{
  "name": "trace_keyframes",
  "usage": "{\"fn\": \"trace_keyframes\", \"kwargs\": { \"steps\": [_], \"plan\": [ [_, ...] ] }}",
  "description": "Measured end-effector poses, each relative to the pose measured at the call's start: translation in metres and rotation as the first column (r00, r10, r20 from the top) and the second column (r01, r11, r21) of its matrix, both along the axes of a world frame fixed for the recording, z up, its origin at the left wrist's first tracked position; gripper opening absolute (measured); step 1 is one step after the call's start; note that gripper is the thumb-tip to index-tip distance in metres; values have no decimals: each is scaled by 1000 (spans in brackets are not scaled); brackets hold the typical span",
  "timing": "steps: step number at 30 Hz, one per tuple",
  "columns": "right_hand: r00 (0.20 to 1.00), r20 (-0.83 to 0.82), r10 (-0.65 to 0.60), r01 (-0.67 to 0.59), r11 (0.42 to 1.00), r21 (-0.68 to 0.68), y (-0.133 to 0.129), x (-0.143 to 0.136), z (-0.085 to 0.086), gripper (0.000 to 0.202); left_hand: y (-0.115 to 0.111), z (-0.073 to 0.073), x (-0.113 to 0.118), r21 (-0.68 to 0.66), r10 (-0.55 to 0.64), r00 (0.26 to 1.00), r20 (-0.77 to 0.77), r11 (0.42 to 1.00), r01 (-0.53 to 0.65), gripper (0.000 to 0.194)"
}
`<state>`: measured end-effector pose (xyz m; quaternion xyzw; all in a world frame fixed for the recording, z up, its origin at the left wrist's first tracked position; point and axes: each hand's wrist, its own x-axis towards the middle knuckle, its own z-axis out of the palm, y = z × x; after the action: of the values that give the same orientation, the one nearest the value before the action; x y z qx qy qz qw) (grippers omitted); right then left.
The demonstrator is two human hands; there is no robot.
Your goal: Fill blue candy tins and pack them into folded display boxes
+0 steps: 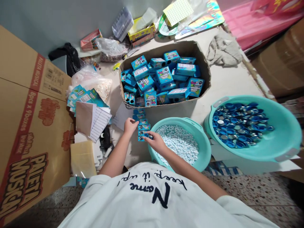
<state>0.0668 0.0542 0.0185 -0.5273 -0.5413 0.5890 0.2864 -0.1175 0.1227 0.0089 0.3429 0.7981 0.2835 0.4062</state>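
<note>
A column of small blue boxes point(143, 127) lies on the table, with round openings showing along their left ends. My left hand point(130, 127) is closed at the left side of the column, its fingertips pinched at a small dark round piece by one box. From the right, my right hand point(156, 142) reaches over the nearest boxes, fingers closed around small blue-rimmed round caps point(147, 136). Beside that forearm stands a turquoise basin point(204, 144) holding many pale blue-white candies point(177, 141). Fingers partly hide the pieces in both hands.
Beyond the column, an open cardboard box point(206, 69) is filled with blue candy boxes point(164, 76). A second turquoise basin point(285, 126) at right holds blue-and-silver caps point(239, 125). A tall carton point(30, 126), stacked cards point(86, 118) and plastic bags point(89, 79) crowd the left. A grey cloth point(222, 50) lies at back right.
</note>
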Motion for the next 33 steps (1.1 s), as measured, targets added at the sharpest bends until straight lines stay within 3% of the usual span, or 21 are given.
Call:
{"fn": "trace_keyframes", "kwargs": {
  "steps": [8, 16, 24, 26, 29, 33],
  "plan": [
    [1000, 26, 9, -8, 999, -50, -3, 7, -2, 28, 10, -20, -2, -158, 49, 995, 91, 987, -35, 40],
    [999, 27, 23, -21, 996, -91, 1, 8, -5, 26, 11, -23, -7, -199, 91, 987, 130, 978, -64, 36],
    [996, 49, 69, -63, 992, -112, -7, 8, -9, 22, 9, -28, 9, -142, 131, 984, 121, 983, -114, 31],
    [995, 55, 83, -76, 991, -110, -9, 10, -11, 23, 9, -23, 10, -95, 136, 986, 92, 987, -127, 37],
    [993, 75, 87, -80, 993, -81, -8, 13, -11, 23, 4, -5, 11, 20, 115, 993, 38, 993, -115, 50],
    [992, 85, 93, -95, 995, 16, 5, 13, -2, 27, -24, 25, 21, 129, -19, 996, 91, 992, 7, 36]
  ]
}}
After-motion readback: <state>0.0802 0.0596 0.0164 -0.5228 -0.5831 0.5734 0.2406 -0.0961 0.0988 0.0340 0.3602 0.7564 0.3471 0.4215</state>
